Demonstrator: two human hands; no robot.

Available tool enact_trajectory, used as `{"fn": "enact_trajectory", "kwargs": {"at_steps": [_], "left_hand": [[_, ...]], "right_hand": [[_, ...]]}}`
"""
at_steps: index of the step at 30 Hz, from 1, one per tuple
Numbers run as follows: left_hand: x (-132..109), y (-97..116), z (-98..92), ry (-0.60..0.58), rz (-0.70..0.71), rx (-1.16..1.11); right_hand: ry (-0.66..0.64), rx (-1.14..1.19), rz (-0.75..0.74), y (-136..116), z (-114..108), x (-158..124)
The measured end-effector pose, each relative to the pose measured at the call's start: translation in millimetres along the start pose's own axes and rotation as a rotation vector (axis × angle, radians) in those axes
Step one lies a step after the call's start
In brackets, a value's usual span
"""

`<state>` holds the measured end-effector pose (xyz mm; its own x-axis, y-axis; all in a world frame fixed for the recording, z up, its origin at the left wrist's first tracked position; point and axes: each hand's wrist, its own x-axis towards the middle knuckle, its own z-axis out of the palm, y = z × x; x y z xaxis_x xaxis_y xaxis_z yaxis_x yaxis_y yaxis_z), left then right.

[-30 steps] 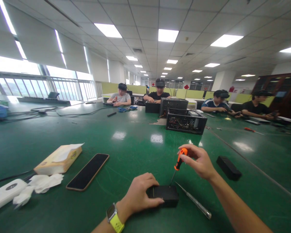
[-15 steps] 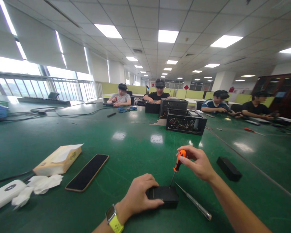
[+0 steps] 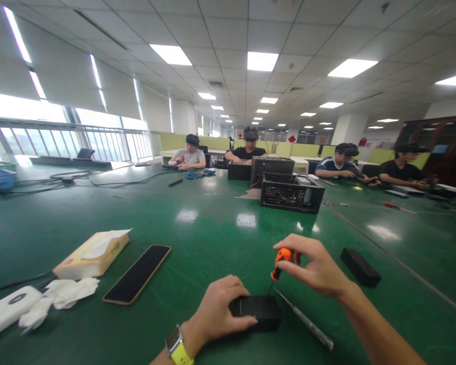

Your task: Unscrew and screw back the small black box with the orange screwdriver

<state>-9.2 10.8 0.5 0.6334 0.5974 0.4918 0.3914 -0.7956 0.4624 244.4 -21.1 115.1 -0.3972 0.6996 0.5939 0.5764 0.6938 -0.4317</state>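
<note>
My left hand (image 3: 224, 306) grips a small black rectangular box (image 3: 265, 310) lying on the green table, thumb along the near side and fingers on the far side. In my right hand (image 3: 315, 261) is an orange-and-black screwdriver (image 3: 281, 263), held by its handle between thumb and fingers. Its shaft slants down to the top of the box near the right end; the tip itself is hard to make out. Just right of the box lies a second, slim screwdriver (image 3: 307, 322) with a clear-looking handle. Another black box (image 3: 360, 266) rests farther right.
At left are a phone (image 3: 137, 274), a tissue pack (image 3: 93, 253), crumpled tissues (image 3: 68, 294) and a white device (image 3: 9, 312). Ahead stands an open black computer case (image 3: 292, 195). A red screwdriver (image 3: 393, 206) lies far right. Several people sit across the table (image 3: 155, 213).
The screwdriver handle is slightly lower in view and tilted more, and my right fingers have shifted around it. My left hand keeps its hold on the box. The view has tipped slightly upward.
</note>
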Motion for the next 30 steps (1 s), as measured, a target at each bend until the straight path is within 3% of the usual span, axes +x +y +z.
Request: {"fn": "enact_trajectory", "kwargs": {"at_steps": [3,11,16,23,30], "left_hand": [[0.0,0.2,0.0,0.001,-0.004,-0.008],[0.4,0.4,1.1,-0.011,-0.04,-0.048],[0.7,-0.3,0.4,-0.018,-0.037,-0.06],[1.1,-1.1,0.1,-0.015,-0.028,-0.069],[0.0,-0.1,0.3,-0.006,-0.028,-0.072]], "right_hand": [[-0.065,0.032,0.025,-2.4,-5.3,-0.8],[-0.001,-0.196,0.099,2.0,-6.0,-5.7],[-0.086,-0.145,0.081,-5.1,-11.8,-5.1],[-0.082,-0.214,0.139,-3.8,-9.9,-7.2],[-0.119,-0.114,0.114,-8.1,-15.5,-5.9]]}}
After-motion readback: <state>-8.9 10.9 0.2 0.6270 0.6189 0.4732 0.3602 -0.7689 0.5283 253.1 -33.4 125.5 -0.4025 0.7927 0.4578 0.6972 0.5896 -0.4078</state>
